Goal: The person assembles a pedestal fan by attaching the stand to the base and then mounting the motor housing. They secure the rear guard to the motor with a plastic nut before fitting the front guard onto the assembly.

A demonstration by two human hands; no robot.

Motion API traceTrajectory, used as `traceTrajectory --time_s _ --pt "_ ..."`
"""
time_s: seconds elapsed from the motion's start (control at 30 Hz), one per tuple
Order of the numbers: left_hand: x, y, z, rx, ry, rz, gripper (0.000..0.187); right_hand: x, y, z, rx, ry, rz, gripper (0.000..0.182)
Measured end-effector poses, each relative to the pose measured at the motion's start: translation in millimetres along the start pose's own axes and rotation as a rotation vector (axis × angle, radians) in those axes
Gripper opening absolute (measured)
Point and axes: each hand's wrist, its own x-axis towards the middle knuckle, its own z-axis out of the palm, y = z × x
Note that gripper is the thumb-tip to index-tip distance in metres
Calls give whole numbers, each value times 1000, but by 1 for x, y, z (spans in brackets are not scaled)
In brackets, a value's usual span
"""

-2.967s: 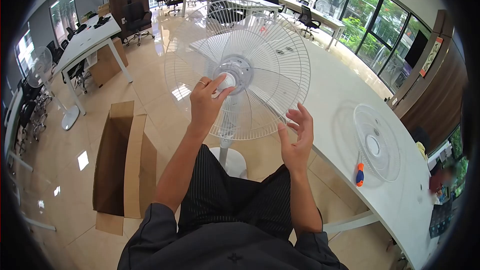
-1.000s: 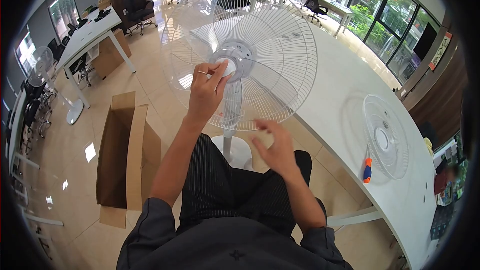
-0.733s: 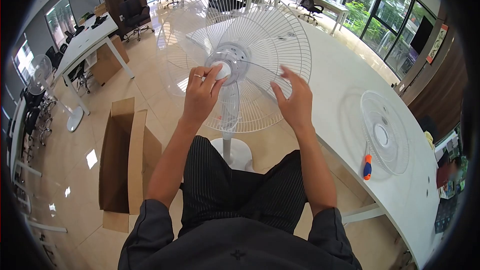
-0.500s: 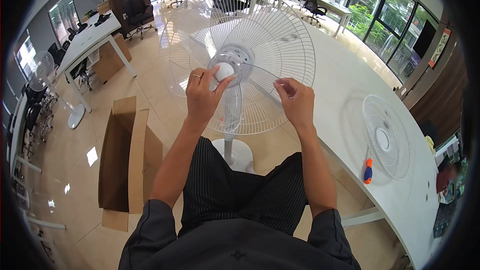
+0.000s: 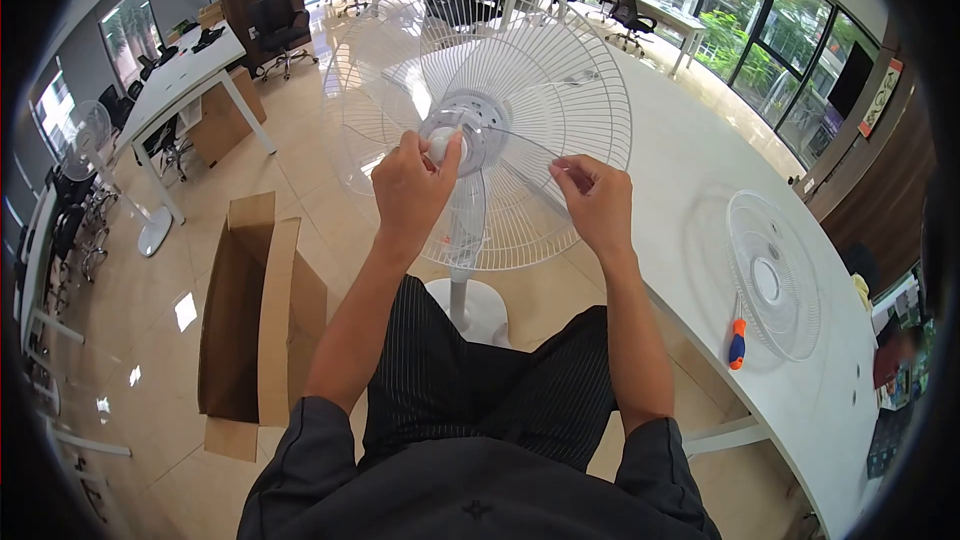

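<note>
A standing fan with a white rear wire grille (image 5: 570, 70) and clear blades (image 5: 530, 162) faces me. My left hand (image 5: 415, 185) has its thumb and fingers round the white round knob (image 5: 438, 146) at the middle of the blades. To the right, my right hand (image 5: 597, 200) is at the edge of a clear blade, its thumb and fingertips pinched together. Whether the blade's edge lies between those fingertips is too small to tell. Below the grille, the fan's white base (image 5: 484, 318) stands on the floor by my knees.
On the white table (image 5: 690, 155) at the right lie the front grille (image 5: 790, 290) and an orange and blue screwdriver (image 5: 737, 345). An open cardboard box (image 5: 275, 325) stands on the floor at the left. Another fan (image 5: 153, 232), desks and chairs are farther off.
The fingers of my left hand have shifted round the knob, and its thumb has moved up from the lower right side to the top. My right hand has hardly moved.
</note>
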Motion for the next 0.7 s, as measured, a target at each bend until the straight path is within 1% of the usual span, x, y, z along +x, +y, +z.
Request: traceTrajectory --time_s 0.03,0.1,0.23,0.3,0.43,0.5,0.53,0.57,0.6,0.63,0.7 --pt "1 0 -1 -1 1 1 37 0 1 0 0 2 -1 13" --pt "3 0 -2 155 -38 -15 41 -1 3 0 32 -4 1 13" --pt "3 1 -2 194 -45 -32 46 -1 2 -1 29 -12 -5 13" --pt "-1 2 0 20 10 -72 43 -1 5 1 40 -27 11 13" --pt "-9 6 3 -86 60 -93 37 -3 9 3 44 -51 8 13" --pt "-11 5 2 -35 33 -19 28 -4 8 2 79 -50 22 14" --pt "-12 5 1 -35 32 -17 28 -4 8 2 79 -49 23 14" --pt "-13 5 -1 -11 54 84 25 -4 8 2 70 -54 13 14" --pt "-14 5 -2 13 75 183 26 -4 9 1 59 -61 4 14" --pt "-15 3 -4 11 75 185 26 -3 9 0 58 -59 5 14" --pt "-15 -5 -7 -158 -57 252 35 -3 8 -1 53 -69 12 14"
